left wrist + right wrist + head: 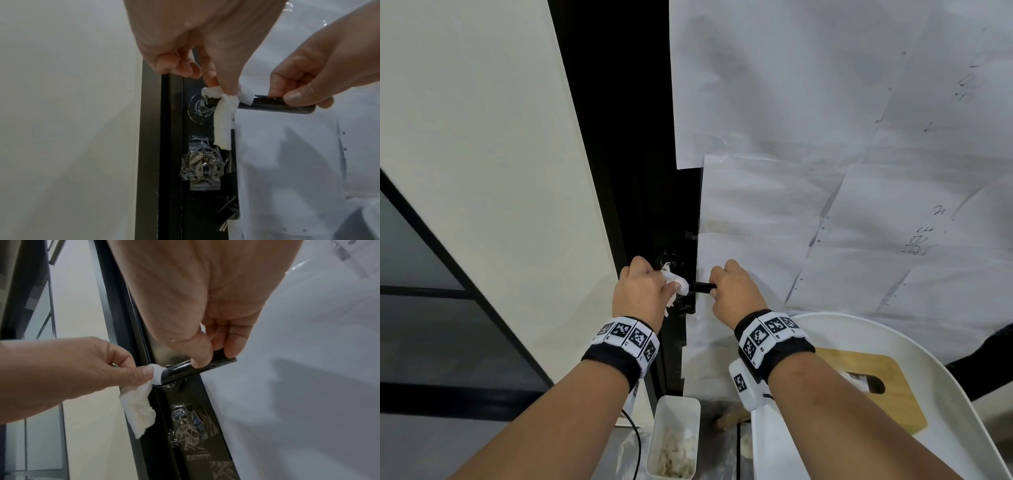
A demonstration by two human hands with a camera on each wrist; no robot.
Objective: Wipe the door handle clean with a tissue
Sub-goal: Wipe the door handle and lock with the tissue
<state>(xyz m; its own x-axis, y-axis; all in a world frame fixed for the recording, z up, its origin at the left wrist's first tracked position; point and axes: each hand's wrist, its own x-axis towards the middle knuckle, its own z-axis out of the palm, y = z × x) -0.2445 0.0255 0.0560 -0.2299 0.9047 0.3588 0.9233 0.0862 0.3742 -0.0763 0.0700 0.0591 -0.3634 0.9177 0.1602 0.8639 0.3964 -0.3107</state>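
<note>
A black lever door handle (700, 287) (275, 105) (185, 369) sticks out from a dark door edge. My left hand (643, 291) (205, 68) (82, 368) pinches a white tissue (678, 282) (223, 116) (141, 407) wrapped over the handle's inner end, near the round rosette (198, 109). The tissue's loose tail hangs down. My right hand (732, 291) (304, 91) (207, 344) grips the handle's outer end between thumb and fingers.
White paper sheets (825, 137) cover the door. Crumpled clear tape (205, 167) (189, 426) covers the lock below the handle. A white bin (674, 442) of used tissues stands below. A white chair back (893, 342) with a wooden tissue box (876, 387) is at the lower right.
</note>
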